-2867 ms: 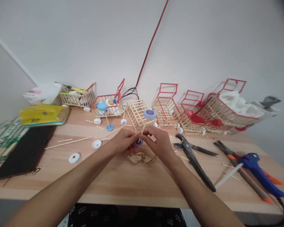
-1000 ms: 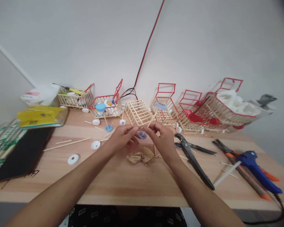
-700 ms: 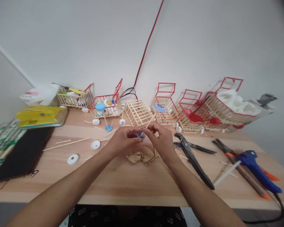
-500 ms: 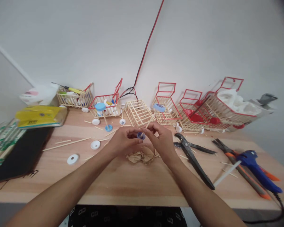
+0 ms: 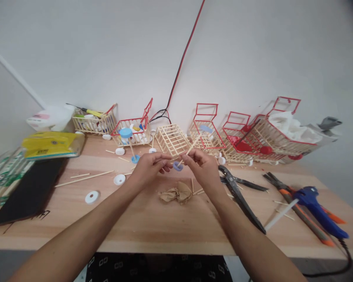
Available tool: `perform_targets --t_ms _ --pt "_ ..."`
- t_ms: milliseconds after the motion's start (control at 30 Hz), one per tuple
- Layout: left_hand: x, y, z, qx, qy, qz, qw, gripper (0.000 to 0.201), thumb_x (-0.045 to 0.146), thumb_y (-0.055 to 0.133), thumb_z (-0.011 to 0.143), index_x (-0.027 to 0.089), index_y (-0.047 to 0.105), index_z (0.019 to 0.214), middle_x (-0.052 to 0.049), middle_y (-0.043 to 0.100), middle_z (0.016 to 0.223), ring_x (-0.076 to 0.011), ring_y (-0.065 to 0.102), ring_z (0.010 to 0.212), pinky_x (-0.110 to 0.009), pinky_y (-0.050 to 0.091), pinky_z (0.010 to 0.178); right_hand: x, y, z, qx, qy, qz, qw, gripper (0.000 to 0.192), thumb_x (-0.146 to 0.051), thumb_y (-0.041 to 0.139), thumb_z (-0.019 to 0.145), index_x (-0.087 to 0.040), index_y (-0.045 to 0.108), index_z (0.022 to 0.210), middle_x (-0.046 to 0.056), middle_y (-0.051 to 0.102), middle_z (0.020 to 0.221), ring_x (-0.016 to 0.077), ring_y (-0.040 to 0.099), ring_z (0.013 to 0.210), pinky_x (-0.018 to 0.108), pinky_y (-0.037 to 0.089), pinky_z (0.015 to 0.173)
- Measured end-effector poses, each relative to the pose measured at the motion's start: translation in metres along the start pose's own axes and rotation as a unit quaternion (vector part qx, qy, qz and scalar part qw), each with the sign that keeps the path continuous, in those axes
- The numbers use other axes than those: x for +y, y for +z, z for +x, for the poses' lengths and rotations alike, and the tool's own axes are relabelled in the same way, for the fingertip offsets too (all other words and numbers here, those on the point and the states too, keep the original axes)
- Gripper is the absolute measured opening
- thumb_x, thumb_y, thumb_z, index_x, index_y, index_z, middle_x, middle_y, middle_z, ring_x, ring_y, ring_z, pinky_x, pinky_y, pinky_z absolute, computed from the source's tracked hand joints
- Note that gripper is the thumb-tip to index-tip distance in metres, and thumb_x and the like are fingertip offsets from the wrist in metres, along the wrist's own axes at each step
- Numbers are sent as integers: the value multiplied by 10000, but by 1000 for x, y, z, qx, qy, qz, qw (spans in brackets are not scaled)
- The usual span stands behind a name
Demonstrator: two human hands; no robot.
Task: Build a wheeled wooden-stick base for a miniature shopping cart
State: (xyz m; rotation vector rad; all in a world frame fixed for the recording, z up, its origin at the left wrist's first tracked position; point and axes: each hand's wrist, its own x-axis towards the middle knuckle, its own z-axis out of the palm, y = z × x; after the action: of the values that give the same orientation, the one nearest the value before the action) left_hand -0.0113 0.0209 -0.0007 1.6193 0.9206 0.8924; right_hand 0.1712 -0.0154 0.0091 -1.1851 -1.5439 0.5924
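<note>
In the head view my right hand (image 5: 202, 166) pinches a thin wooden stick (image 5: 191, 147). The stick slants, with a blue bottle cap (image 5: 178, 166) on its lower end and another blue bottle cap (image 5: 206, 129) on its upper end. My left hand (image 5: 151, 168) is just left of the lower cap, its fingers loosely apart and holding nothing that I can see. Whether its fingertips touch the stick is unclear. Beneath the hands a crumpled piece of brown paper (image 5: 176, 192) lies on the wooden table (image 5: 164, 231).
Small stick carts, such as an unfinished-looking basket (image 5: 173, 140), line the wall. A similar blue-capped axle (image 5: 126, 133) stands left. White caps (image 5: 91, 197) and loose sticks lie around. On the right are black pliers (image 5: 242, 199), orange-handled pliers (image 5: 299, 211) and a blue glue gun (image 5: 320, 209).
My left fingers have come away from the lower cap. My right hand has tilted the stick, its upper cap shifting right and turning edge-on.
</note>
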Motion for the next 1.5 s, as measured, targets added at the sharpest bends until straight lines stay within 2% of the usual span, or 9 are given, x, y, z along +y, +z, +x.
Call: perform_targets --t_ms 167,333,433,533,667,900,1100,1267,1500 --pt "-4 1 1 12 9 -31 999 267 324 561 832 99 649 945 -65 689 737 -126 612 599 -239 482 568 10 -2 5 -27 59 128 990 238 -420 657 791 -186 621 765 -5 622 697 125 573 648 240 449 616" --pt "4 1 0 29 5 13 999 312 403 545 845 119 623 743 -18 620 585 -96 527 492 -207 426 505 12 -5 9 -20 76 145 986 304 -471 695 735 -185 593 726 -13 605 687 117 554 638 235 438 619" --pt "8 0 -2 78 26 56 995 369 436 520 862 142 585 648 22 543 490 -91 472 451 -198 371 475 12 -4 10 -23 89 154 984 323 -483 704 714 -185 581 714 -20 577 673 109 529 622 226 416 599" --pt "9 -1 -4 123 73 143 979 422 440 485 891 158 544 582 47 467 438 -90 427 445 -209 324 491 13 -2 9 -25 91 157 983 333 -489 711 699 -186 574 703 -25 554 660 104 508 610 225 400 587" --pt "2 -1 -4 135 149 260 945 466 412 464 913 158 472 523 46 421 475 -91 412 500 -229 288 543 13 -1 10 -24 81 152 985 352 -508 713 683 -190 561 692 -26 545 661 109 507 611 233 404 588" --pt "-12 -5 2 158 186 298 923 484 415 443 912 180 286 519 47 257 516 -92 291 503 -254 216 521 17 -1 12 -33 46 130 990 343 -503 682 698 -186 551 689 -24 540 643 116 522 603 245 421 594" --pt "-19 -9 5 198 215 320 901 456 400 408 914 188 312 522 41 291 514 -100 312 507 -257 241 531 22 2 14 -29 16 110 993 273 -438 652 719 -187 549 684 -20 560 643 121 529 600 245 417 591" --pt "-19 -4 4 197 236 343 888 446 384 414 909 182 383 513 39 357 495 -104 356 496 -257 273 550 25 0 17 -33 -6 88 996 258 -420 609 758 -188 550 662 -20 577 624 130 547 602 241 411 585" --pt "12 -4 9 194 237 346 887 456 399 413 908 180 438 508 36 407 477 -107 398 493 -244 300 548 25 -4 21 -20 -29 58 998 271 -411 583 785 -186 552 636 -23 576 621 124 512 612 231 371 587"
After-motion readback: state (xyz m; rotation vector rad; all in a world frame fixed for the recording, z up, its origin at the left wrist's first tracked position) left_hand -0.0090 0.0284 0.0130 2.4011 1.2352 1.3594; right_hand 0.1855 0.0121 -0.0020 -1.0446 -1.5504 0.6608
